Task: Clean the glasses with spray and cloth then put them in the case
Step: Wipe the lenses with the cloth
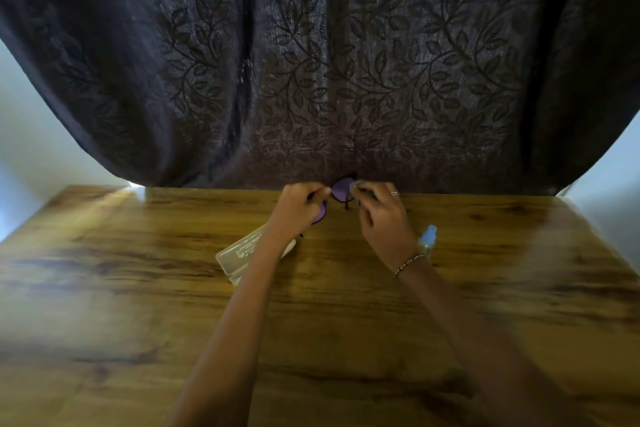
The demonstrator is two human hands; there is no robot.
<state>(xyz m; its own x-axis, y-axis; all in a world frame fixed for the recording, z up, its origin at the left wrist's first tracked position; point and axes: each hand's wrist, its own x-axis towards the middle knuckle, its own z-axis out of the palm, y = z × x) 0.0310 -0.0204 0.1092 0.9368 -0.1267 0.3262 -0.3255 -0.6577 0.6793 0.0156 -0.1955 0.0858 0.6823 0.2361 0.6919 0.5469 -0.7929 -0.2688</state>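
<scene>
Currently, both arms reach over the table [138, 288] toward its far edge, in front of the dark leaf-patterned curtain [311, 62].

1. Left grip [298, 208]: fingers curled, thumb and forefinger pinching the glasses [341, 188] at the frame near the bridge. One purple lens shows just right of my fingertips. Part of the other lens shows below the hand, mostly hidden behind it.
2. Right grip [381, 218]: fingers curled, fingertips pinching a small pale piece, which appears to be the cloth [357, 185], against the upper right edge of the visible lens. It is too small and blurred to make out further. A ring [394, 193] sits on one finger and a beaded bracelet [408, 263] on the wrist.
3. Glasses: held between the two grips, raised above the table at its far edge, with dark temple arms hanging below the lens.
4. Case [239, 253]: pale and translucent, lying on the table at an angle, partly under my left forearm, near and below the left grip.
5. Spray [428, 237]: a small clear bottle with a light blue cap, standing on the table just beside my right wrist, on its outer side.
</scene>
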